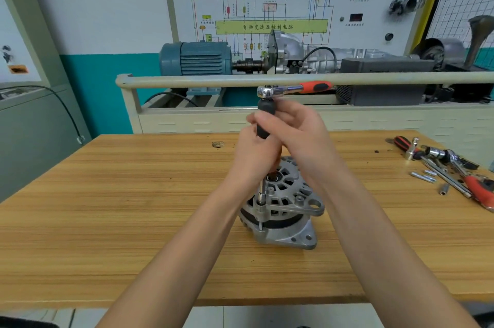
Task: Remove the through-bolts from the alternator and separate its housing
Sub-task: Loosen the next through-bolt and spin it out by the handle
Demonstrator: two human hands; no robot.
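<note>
The silver alternator [286, 210] stands on end in the middle of the wooden table [133, 207]. A ratchet [291, 89] with a red and black handle sits atop a black-gripped extension [264, 122]. The extension's steel shaft [262, 194] runs down to a socket at the alternator's front left rim, over a partly raised through-bolt [261, 224]. My left hand [254, 156] grips the lower part of the black extension. My right hand [299, 135] wraps the same grip just below the ratchet head.
Loose tools lie at the table's right: a red-handled screwdriver [402, 143], sockets, a second ratchet [478, 188] and removed bolts [423, 176]. Behind the table a beige rail [213, 80] fronts a training stand with a blue motor [197, 59] and a gearbox.
</note>
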